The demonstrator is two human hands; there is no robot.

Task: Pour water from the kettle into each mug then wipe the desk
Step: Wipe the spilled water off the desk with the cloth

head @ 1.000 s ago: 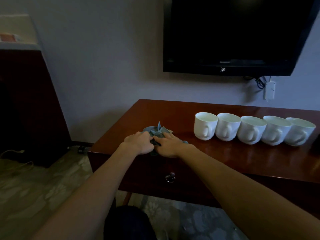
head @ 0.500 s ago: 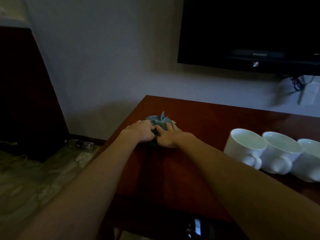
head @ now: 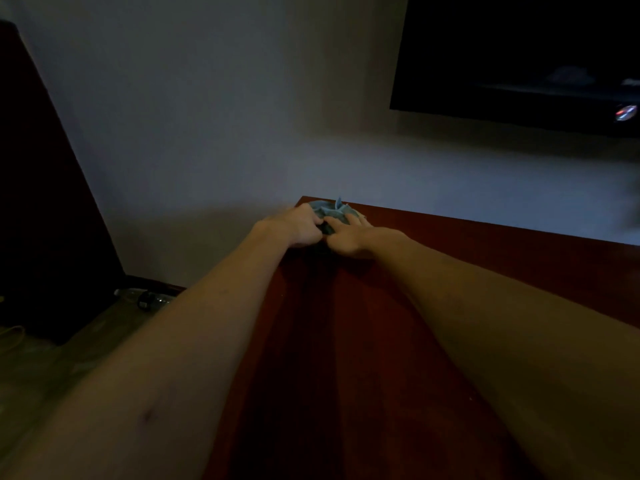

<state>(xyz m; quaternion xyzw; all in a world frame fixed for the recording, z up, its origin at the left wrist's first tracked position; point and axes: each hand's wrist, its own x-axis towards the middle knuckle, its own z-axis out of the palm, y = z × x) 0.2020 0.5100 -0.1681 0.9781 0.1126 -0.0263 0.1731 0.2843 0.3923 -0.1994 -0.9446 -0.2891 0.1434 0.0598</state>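
Observation:
A crumpled blue-grey cloth lies at the far left corner of the dark red wooden desk. My left hand grips its left side with curled fingers. My right hand presses on its right side, fingers spread over the fabric. Both arms stretch forward across the desk. The mugs and the kettle are out of view.
A black wall-mounted TV hangs above the desk at the right. A dark cabinet stands at the left. A plastic bottle lies on the patterned floor by the wall.
Both hands have pushed the cloth away along the desk to its far left corner. The view has swung left and closer, so the row of white mugs has left the frame.

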